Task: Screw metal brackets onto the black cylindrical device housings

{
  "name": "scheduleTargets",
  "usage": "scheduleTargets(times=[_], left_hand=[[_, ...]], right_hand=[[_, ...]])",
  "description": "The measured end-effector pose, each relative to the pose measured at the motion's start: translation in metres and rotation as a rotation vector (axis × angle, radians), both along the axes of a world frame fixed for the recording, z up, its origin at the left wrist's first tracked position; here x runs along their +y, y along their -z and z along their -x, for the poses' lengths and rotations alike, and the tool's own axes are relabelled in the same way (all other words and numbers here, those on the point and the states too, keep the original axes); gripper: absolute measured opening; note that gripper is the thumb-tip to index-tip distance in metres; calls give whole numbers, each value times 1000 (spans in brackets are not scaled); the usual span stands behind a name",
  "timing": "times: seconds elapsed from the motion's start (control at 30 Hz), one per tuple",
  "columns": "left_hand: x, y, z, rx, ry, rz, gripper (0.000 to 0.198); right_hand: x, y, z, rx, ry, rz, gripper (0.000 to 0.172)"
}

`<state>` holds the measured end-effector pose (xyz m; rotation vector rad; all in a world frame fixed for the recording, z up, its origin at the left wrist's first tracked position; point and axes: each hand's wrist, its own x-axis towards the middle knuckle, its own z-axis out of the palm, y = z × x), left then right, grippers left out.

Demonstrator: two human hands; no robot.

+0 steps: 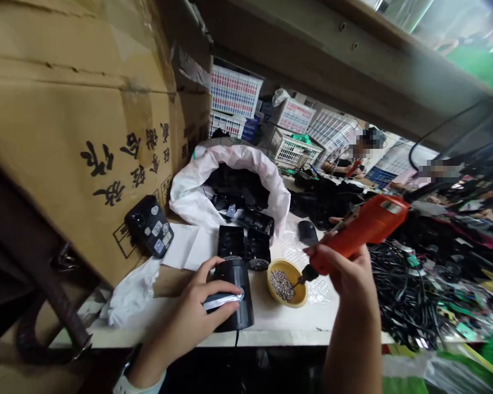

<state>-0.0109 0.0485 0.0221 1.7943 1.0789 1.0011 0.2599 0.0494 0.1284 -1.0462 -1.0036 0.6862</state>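
Note:
My left hand (203, 303) is closed over a black plastic housing (240, 314) that lies near the table's front edge. A narrow white, shiny piece (223, 300) shows under its fingers; what it is I cannot make out. In my right hand (351, 268) is an orange electric screwdriver (361, 227), gripped round its body and tilted down to the left. Its bit reaches into a yellow bowl (271, 293) of small metal screws (282, 284). Just behind the left hand, black plastic shells (231, 241) lie open side up.
A white sack (184, 191) of black parts stands behind the shells. To the left are a large cardboard box (66, 120) and a phone (150, 225) leaning on it. Black cables (402, 284) pile up at right. A person (345, 158) sits farther back, and a beam crosses overhead.

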Motion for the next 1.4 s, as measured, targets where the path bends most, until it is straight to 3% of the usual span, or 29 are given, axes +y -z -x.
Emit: scheduleTargets(times=[0.03,0.1,0.2,0.3,0.63,1.0,1.2,1.4], left_hand=[[0,-1,0,1,6,7,15],[0,-2,1,3,23,23,15],[0,-4,1,-7,40,35,14],[0,-4,1,-22,36,28,13],[0,-2,-1,-83,21,42,14],[1,1,0,-81,34,0,17],[1,-1,1,-53,58,-4,18],[1,-2,1,-69,46,-10,17]], right_hand=[[-8,-3,21,40,-170,-51,50],[-17,-10,58,109,-324,-104,41],[-18,-15,98,236,-265,-174,28],[-13,-12,117,291,-139,-193,20],[-5,10,122,280,-93,-214,20],[-6,12,129,265,-24,-268,19],[-9,16,135,159,1,-314,19],[-8,22,137,5,-80,-272,19]])
